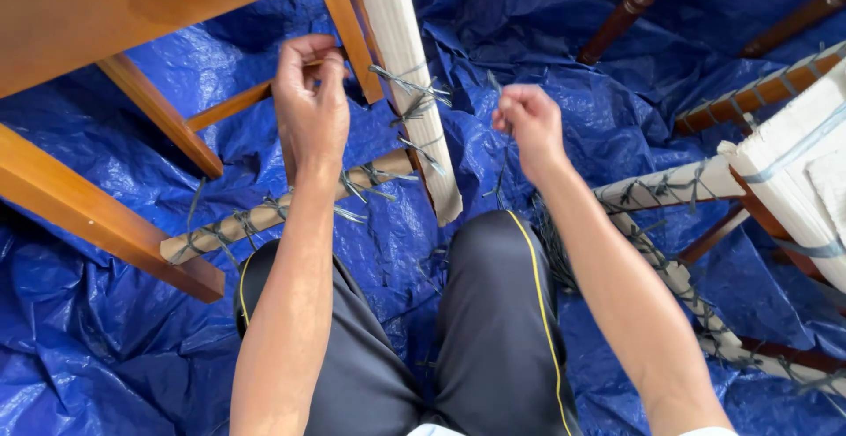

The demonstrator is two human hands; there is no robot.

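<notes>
Nearest, the person's knees in dark shorts (493,313) with a thin yellow side stripe fill the bottom of the view, resting over a crumpled blue tarp (97,348) that covers the whole floor. Rising from there, the left hand (310,101) is closed, thumb and fingers pinched together just above a pale wrapped rail (291,207) that runs low across the wooden chair frame (88,216); it seems to grip a thin strand, though the strand itself is too fine to make out between the fingers. The right hand (529,123) is also closed, fingers curled into a loose fist around a grey-green cord (500,176) that hangs down from it toward the knees. Between the two hands stands a pale wrapped leg (414,92), tilted slightly, with short knotted cord ends (414,92) sticking out along its right edge. More cord ties sit along the low rail, their tails splayed on the tarp. Off to the right lies a second wrapped frame (679,185), its pale rails crossed by the same dark ties, one rail running down toward the lower right corner. Farther back, at the top right, a dark turned wooden leg (634,4) lies on the tarp, well apart from both hands.
</notes>
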